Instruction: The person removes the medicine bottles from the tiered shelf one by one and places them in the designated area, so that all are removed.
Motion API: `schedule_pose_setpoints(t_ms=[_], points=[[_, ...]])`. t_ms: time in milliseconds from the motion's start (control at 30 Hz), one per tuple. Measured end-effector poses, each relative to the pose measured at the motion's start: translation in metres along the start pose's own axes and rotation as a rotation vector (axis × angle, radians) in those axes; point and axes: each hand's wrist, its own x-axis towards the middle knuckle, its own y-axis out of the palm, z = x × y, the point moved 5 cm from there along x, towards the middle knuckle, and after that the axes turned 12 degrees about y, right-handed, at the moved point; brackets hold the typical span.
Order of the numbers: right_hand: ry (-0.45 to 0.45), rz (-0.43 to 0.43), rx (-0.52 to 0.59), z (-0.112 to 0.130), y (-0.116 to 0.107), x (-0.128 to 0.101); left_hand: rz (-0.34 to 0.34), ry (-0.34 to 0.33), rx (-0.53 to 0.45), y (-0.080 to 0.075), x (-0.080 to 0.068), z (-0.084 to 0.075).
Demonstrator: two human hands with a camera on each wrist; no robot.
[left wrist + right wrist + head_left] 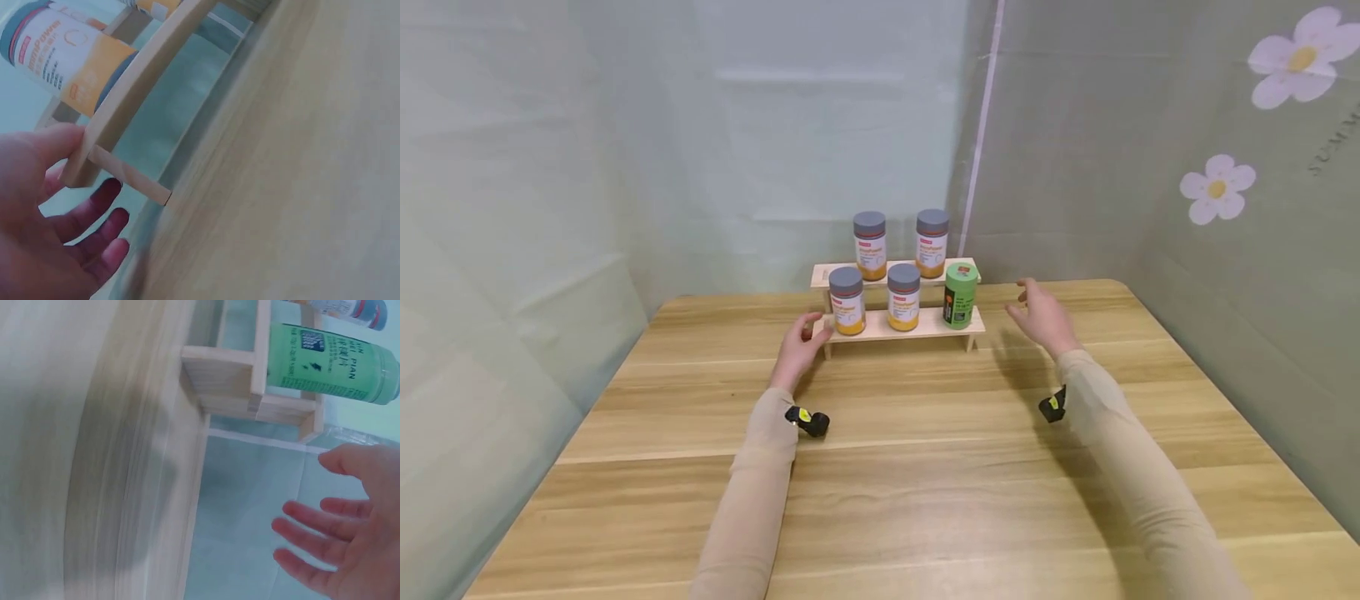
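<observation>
A two-tier light wooden rack [925, 327] stands at the back of the table. My left hand [799, 348] is at the left end of its lower shelf, thumb tip right at the board's end and fingers loosely bent around the corner in the left wrist view. Nearest to it is a supplement jar [847, 304] with a grey lid and a white and orange label. My right hand [1047, 319] is held apart from the rack, to the right of a green jar [960, 297], fingers spread and holding nothing in the right wrist view.
Another grey-lidded jar [903, 300] stands mid-shelf on the lower tier. On the upper tier are a left jar [871, 248] and a right jar [932, 246]. The wood-grain table [925, 483] reaches back to a pale curtain [775, 150] behind the rack.
</observation>
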Motion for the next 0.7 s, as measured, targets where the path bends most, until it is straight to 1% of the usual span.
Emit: schedule_pose_setpoints(t_ms=[100,233,367,500,700], points=[[-0.01,0.027,0.065,0.005,-0.001,0.0,0.011,0.015,-0.006,0.0,0.001,0.001],[-0.014,0.055,0.12,0.009,-0.001,0.0,0.028,0.012,-0.001,-0.001,0.002,0.002],[-0.004,0.035,0.164,0.013,-0.005,0.002,0.033,0.002,0.003,-0.001,0.003,0.003],[0.012,0.004,0.174,0.018,-0.011,0.005,0.023,0.006,0.018,-0.002,0.004,0.001],[0.038,0.01,0.196,0.024,-0.015,0.011,0.02,0.021,0.049,-0.001,0.006,0.001]])
